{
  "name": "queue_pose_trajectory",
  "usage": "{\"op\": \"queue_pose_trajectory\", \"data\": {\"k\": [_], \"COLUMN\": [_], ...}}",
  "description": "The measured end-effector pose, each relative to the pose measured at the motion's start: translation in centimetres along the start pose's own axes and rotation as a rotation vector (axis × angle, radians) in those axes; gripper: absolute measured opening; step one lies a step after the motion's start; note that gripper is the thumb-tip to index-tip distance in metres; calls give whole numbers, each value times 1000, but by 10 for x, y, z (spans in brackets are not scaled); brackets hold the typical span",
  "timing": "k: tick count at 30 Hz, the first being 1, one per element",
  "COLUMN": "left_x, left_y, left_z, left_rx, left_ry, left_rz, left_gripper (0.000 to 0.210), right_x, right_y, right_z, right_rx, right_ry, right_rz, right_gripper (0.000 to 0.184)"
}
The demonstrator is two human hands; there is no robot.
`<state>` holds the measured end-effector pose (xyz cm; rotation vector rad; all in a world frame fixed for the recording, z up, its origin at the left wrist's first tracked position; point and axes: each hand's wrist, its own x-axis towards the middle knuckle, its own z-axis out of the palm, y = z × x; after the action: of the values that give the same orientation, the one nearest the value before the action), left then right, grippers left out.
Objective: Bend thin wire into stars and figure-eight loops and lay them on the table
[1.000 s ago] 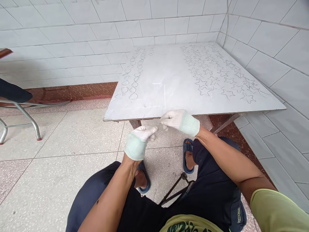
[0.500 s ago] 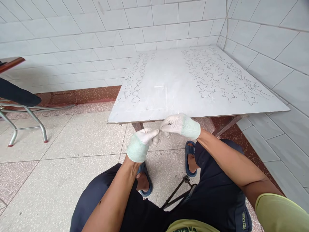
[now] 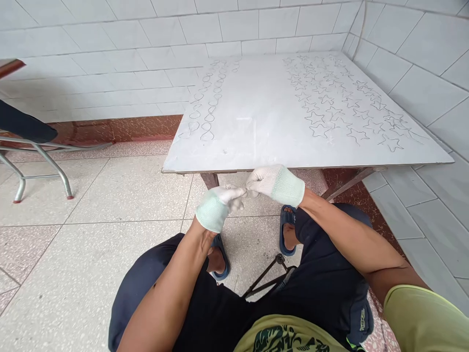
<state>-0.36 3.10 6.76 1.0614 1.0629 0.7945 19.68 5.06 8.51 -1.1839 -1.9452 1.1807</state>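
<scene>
Both my hands wear white knit gloves with pale green cuffs and meet just in front of the table's near edge. My left hand (image 3: pixel 221 206) is closed, thumb and fingers pinched together. Its fingertips almost touch those of my right hand (image 3: pixel 275 184), which is closed in a pinch too. A thin wire is between them, mostly hidden by the fingers and very faint now. On the white tabletop (image 3: pixel 256 107) beyond, several star-shaped wire pieces (image 3: pixel 319 131) lie in rows at the right. Looped figure-eight wire pieces (image 3: pixel 207 131) form columns at the left.
White tiled walls (image 3: pixel 220 27) border the table behind and at right. A metal-legged stool (image 3: pixel 44 166) with dark cloth stands at left, near a brown tabletop corner (image 3: pixel 10 67). Between my sandalled feet is a dark folding metal frame (image 3: pixel 269 276) on the speckled floor.
The view has tipped down slightly, so the table sits higher in it. My hands stay pinched together; the wire end that stuck up above my left hand no longer shows clearly.
</scene>
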Motion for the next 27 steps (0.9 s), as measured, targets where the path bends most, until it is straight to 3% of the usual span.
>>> {"op": "queue_pose_trajectory", "data": {"k": [3, 8, 11, 14, 20, 27], "left_x": [-2, -4, -1, 4, 5, -2], "left_y": [-3, -7, -12, -15, -8, -10], "left_z": [1, 9, 13, 12, 4, 11], "left_rx": [-51, -70, -81, -96, -152, -359], "left_ry": [-47, 84, 104, 95, -41, 61], "left_rz": [-32, -71, -111, -131, -17, -29], "left_gripper": [47, 40, 35, 34, 47, 28], "right_x": [0, -2, -1, 2, 4, 9], "right_y": [-2, -12, -12, -11, -13, -3], "right_z": [1, 4, 7, 7, -4, -4], "right_rx": [-102, -178, -183, -77, 204, 188], "right_ry": [-11, -17, -24, -34, -40, -25], "right_rz": [25, 118, 132, 163, 144, 64], "right_gripper": [20, 20, 22, 21, 20, 18]}}
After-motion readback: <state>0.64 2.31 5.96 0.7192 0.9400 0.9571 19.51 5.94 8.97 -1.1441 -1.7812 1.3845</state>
